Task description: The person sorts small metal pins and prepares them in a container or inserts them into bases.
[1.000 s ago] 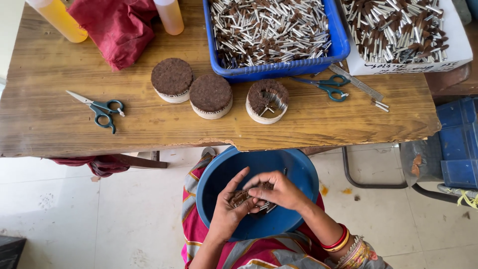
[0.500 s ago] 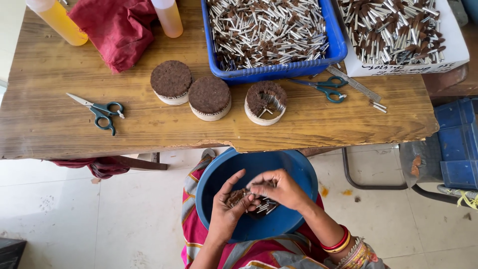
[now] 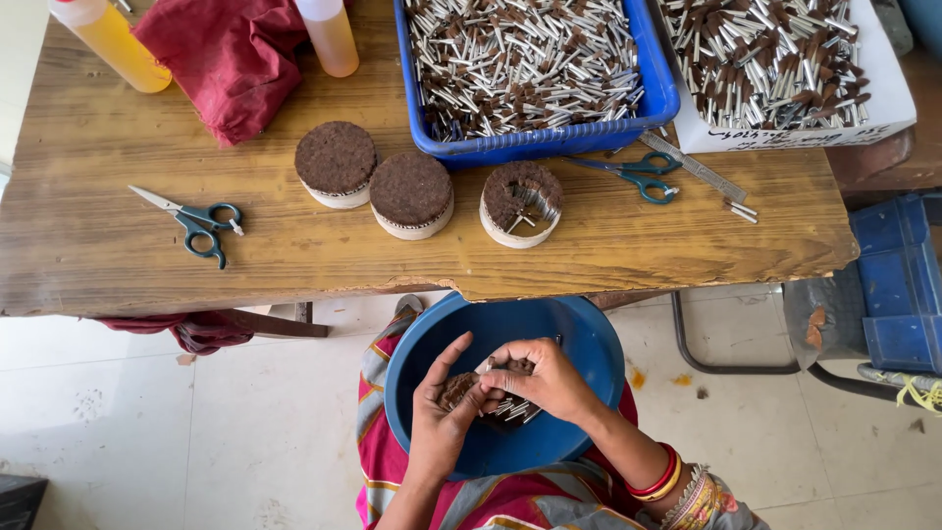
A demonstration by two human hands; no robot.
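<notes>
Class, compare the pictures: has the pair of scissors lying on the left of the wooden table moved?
No. The scissors lie at the same spot and angle relative to the table's front edge and the nearest brown-topped round.

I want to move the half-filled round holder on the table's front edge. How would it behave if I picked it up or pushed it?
The half-filled round holder is low and wide, so it probably slides rather than tips. Its loose silver sticks lean in the gap and may shift or spill if tilted. It looks light, with thin walls that may flex.
</notes>
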